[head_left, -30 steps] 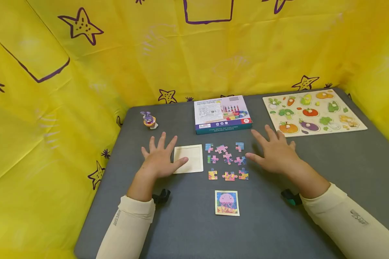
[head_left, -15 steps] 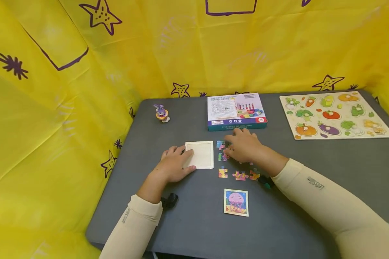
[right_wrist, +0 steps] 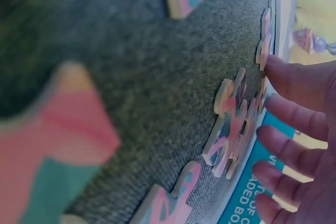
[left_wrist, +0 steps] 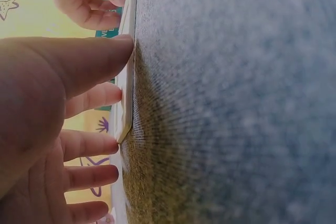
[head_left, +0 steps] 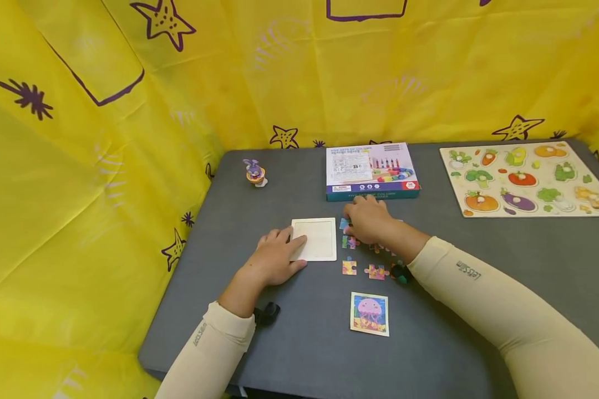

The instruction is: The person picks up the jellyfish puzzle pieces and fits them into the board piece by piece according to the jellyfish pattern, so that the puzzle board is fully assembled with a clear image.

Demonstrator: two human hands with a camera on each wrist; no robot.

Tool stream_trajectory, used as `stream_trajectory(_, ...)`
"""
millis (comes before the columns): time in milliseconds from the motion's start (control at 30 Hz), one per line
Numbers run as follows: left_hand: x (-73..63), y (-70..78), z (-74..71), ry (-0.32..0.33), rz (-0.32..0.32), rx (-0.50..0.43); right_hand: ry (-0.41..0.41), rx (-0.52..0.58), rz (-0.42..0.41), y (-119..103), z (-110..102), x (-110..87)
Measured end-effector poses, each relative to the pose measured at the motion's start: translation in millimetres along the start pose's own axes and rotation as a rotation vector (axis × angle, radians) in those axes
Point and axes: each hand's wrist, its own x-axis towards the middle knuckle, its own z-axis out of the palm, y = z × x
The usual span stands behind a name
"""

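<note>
My left hand [head_left: 273, 260] lies at the left edge of a pale wooden puzzle frame [head_left: 320, 241]; in the left wrist view its thumb and fingertips touch the frame's side. My right hand [head_left: 370, 221] reaches over the loose jellyfish jigsaw pieces, hiding some of them. In the right wrist view its thumb touches or nearly touches the edge of a jigsaw piece [right_wrist: 265, 35], with the fingers spread and slightly bent beside other pieces. Lower-row pieces, a yellow-pink corner piece [head_left: 349, 268] and a bottom-edge piece [head_left: 376, 271], lie uncovered. Below them is a jellyfish picture card [head_left: 369, 314].
A boxed bead set [head_left: 371, 172] lies behind the right hand. At the back right is a vegetable puzzle board [head_left: 526, 180]. A purple rabbit figurine [head_left: 255, 173] stands at the back left of the grey table [head_left: 204, 221]. Yellow cloth [head_left: 259, 77] encloses the sides.
Both hands have come down from hovering spread above the table. The left moved onto the frame's left edge, and the right moved left over the upper jigsaw pieces. The head view also shifted.
</note>
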Motion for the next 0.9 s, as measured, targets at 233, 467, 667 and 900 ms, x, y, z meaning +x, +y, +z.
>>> stream_trajectory(233,-3.3,-3.0,-0.4,0.015,0.011,-0.006,0.023,0.048,-0.033,0,-1,2.5)
stream_trajectory(467,-3.3,-5.6,-0.9,0.032,0.029,-0.010,0.061,0.215,-0.074,5,-8,4.0)
stream_trajectory(667,-3.4,-5.5,-2.4,0.047,0.039,-0.009,-0.030,0.410,-0.052,-5,-18,12.5)
stream_trajectory(900,-3.0,-5.8,-1.4,0.059,0.054,-0.014,-0.089,0.338,-0.101,-31,-6,37.2)
